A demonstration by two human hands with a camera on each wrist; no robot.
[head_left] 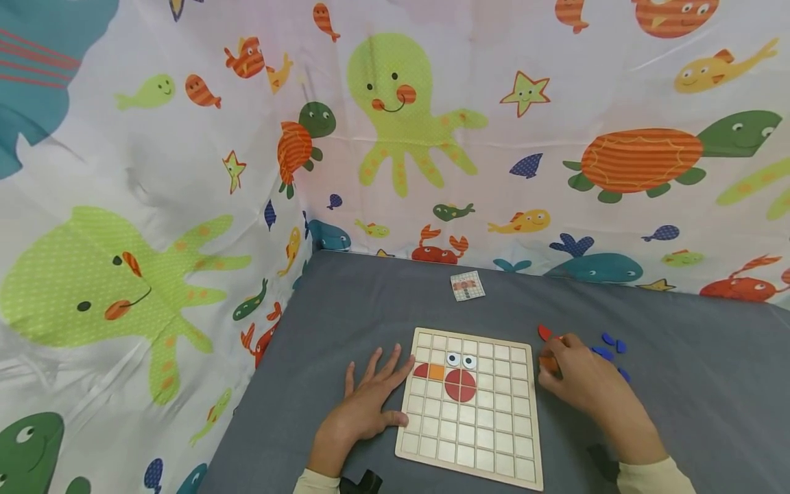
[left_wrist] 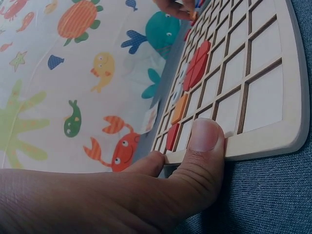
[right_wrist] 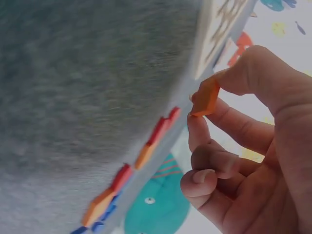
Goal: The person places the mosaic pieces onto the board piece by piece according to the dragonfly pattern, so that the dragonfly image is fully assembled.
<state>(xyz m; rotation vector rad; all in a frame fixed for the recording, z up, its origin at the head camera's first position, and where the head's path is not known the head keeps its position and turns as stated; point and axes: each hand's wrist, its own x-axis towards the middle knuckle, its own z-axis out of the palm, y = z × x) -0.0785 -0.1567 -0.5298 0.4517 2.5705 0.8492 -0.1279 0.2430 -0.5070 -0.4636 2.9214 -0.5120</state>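
"Holding what?"
"An orange block [right_wrist: 206, 98], pinched in the right hand [head_left: 580, 377], just right of the board [head_left: 503, 423]."
"Its long axis?"
"Hard to tell; the grip hides part."
"And the left hand [head_left: 367, 406]?"
"Spread open, touching the board's left edge, farther from the block."

Head view looks forward and down; wrist views sit close and low; all share the board [head_left: 467, 414].

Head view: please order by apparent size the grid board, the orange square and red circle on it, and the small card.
1. Grid board (largest)
2. Red circle and small card: too alike to rank
3. Orange square (smallest)
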